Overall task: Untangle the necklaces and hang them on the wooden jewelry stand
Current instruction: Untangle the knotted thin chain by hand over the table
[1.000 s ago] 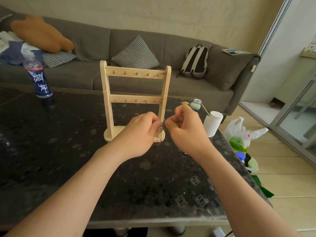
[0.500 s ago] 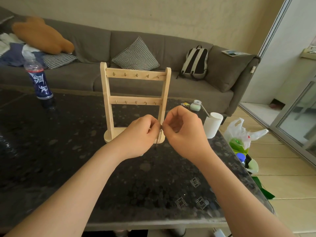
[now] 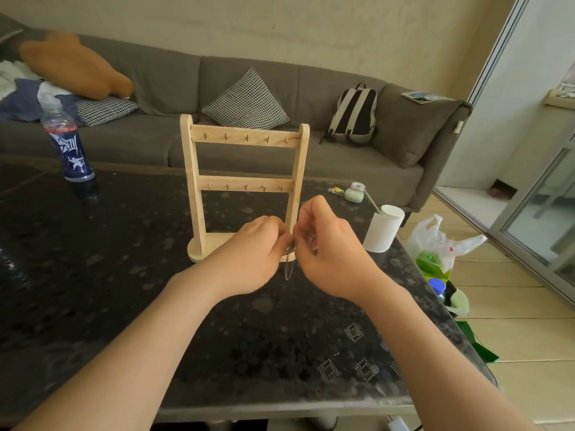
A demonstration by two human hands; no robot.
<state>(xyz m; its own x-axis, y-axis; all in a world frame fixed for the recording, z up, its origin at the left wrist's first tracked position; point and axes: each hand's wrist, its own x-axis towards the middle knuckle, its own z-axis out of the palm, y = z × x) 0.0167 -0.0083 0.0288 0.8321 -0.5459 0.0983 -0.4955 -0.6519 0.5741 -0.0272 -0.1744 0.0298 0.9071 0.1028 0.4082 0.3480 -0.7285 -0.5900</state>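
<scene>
A wooden jewelry stand [image 3: 245, 185] with two hook bars stands upright on the dark table [image 3: 93, 275]; its hooks are bare. Just in front of its base, my left hand [image 3: 249, 259] and my right hand [image 3: 326, 247] meet, fingers curled. Both pinch a thin tangle of necklace chains [image 3: 289, 262], and a short loop of chain hangs down between them. Most of the chains are hidden inside my fingers.
A blue drink bottle [image 3: 70, 147] stands at the table's far left. A white paper cup [image 3: 384, 233] and small green items [image 3: 354, 194] sit near the right edge. A plastic bag [image 3: 441, 247] lies on the floor to the right. A grey sofa [image 3: 311, 144] runs behind.
My hands have drawn closer together and sunk slightly toward the stand's base. The hanging loop of chain now shows more plainly below my fingers.
</scene>
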